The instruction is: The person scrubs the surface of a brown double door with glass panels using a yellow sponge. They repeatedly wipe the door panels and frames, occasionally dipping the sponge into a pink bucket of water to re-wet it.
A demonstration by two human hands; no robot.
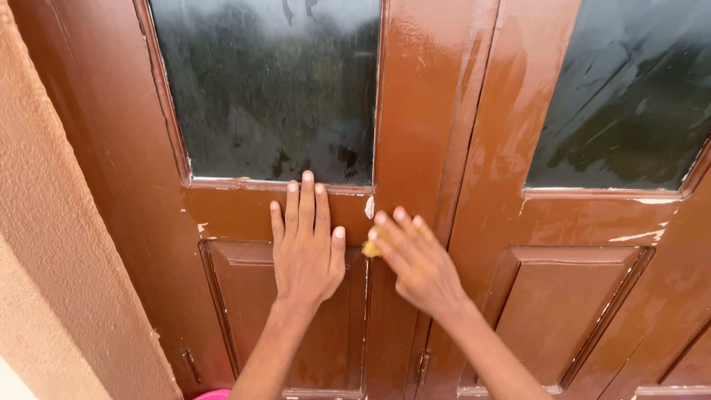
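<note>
A glossy brown wooden double door (437, 118) fills the view, wet and streaked. My left hand (305, 248) lies flat on the left leaf, fingers spread upward, fingertips at the lower edge of the dark glass pane (270, 89). My right hand (413, 259) presses a small yellow sponge (370, 250) against the door's centre stile, just right of my left thumb. Only a corner of the sponge shows under the fingers.
A second dark glass pane (629, 96) sits in the right leaf, with recessed wooden panels (563, 311) below both panes. A rough tan plastered wall (59, 244) borders the door on the left. A pink rim (215, 395) shows at the bottom edge. Paint is chipped white in spots.
</note>
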